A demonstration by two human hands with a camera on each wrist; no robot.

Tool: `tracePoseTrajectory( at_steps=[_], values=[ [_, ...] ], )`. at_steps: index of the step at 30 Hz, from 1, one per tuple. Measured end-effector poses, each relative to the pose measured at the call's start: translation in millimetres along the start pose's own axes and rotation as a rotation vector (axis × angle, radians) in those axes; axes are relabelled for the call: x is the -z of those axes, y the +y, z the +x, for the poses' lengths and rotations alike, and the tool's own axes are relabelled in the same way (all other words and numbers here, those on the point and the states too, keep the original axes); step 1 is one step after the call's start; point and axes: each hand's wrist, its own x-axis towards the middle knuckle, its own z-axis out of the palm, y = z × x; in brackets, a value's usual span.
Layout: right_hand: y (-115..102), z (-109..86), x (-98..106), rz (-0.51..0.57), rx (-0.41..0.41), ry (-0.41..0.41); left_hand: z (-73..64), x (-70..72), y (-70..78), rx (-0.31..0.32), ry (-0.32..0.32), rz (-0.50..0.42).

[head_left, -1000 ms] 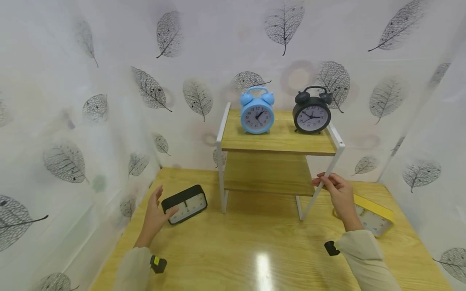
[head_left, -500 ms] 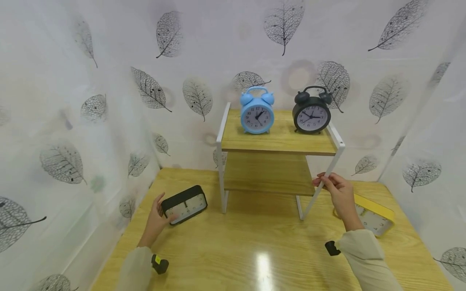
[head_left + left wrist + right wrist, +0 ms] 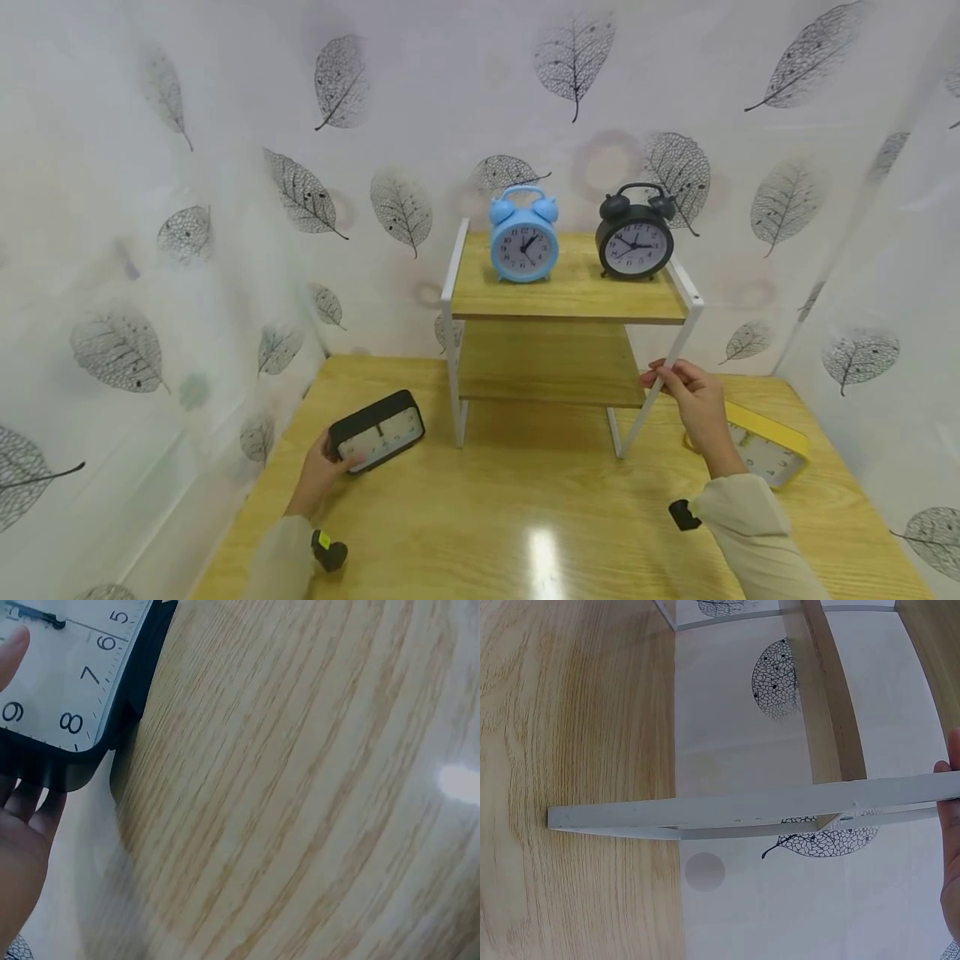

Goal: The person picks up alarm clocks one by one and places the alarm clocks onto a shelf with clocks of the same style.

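One black rectangular clock (image 3: 378,432) sits on the desk (image 3: 465,517), toward its back left corner, set at a slant, with its white face to the front. My left hand (image 3: 318,475) grips its left end: the thumb (image 3: 13,656) lies over the face and my fingers (image 3: 49,810) bend against the side of the case. Since I have only one end, I judge that a firm squeeze at the casing would serve better than pressure on the face, with the wrist level so the far end doesn't droop.

Just beyond the clock's right end stands a two-tier rack (image 3: 570,304) near the desk's back edge. My right hand (image 3: 697,404) pinches its front right post; a light, steady hold there should stop the rack from rocking without pulling it askew. On its top board, a blue twin-bell clock (image 3: 525,250) stands left of the middle, and a black twin-bell clock (image 3: 636,246) near the right edge.

Farther out, toward the desk's right edge, a yellow clock (image 3: 780,429) is partly hidden by my right wrist. Leaf-printed sheeting (image 3: 480,75) rises behind everything.
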Motion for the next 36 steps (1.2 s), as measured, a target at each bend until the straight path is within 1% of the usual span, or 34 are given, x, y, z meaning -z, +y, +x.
tracePoseTrajectory(
  at_steps=[2, 6, 11, 18, 23, 30, 33, 36],
  values=[
    [-0.4, 0.1, 0.0, -0.004, 0.000, -0.001, 0.3, 1.0, 0.2, 0.016, -0.005, -0.003],
    [-0.5, 0.0, 0.2, -0.010, 0.003, 0.001, 0.0, 2.8, 3.5, 0.034, 0.012, 0.028],
    [0.5, -0.5, -0.2, -0.004, 0.010, 0.003, 1.2, 3.3, 0.5, 0.028, 0.028, 0.034],
    [1.3, 0.6, -0.1, -0.009, 0.020, 0.003, 3.3, 2.5, 0.0, 0.004, 0.010, 0.017],
    [1.7, 0.2, 0.3, -0.012, 0.012, 0.002, 4.9, 0.2, 1.4, 0.013, 0.006, 0.017],
    [3.0, -0.4, 0.7, -0.018, 0.014, 0.005, 7.6, -0.6, 0.9, 0.055, 0.022, 0.015],
    [3.2, -0.2, 0.7, -0.015, 0.014, 0.005, 8.3, -0.7, 0.9, 0.068, 0.019, 0.022],
    [3.5, 0.3, 1.2, -0.016, 0.023, -0.007, 8.3, -1.1, 1.4, 0.093, 0.025, 0.015]
  ],
)
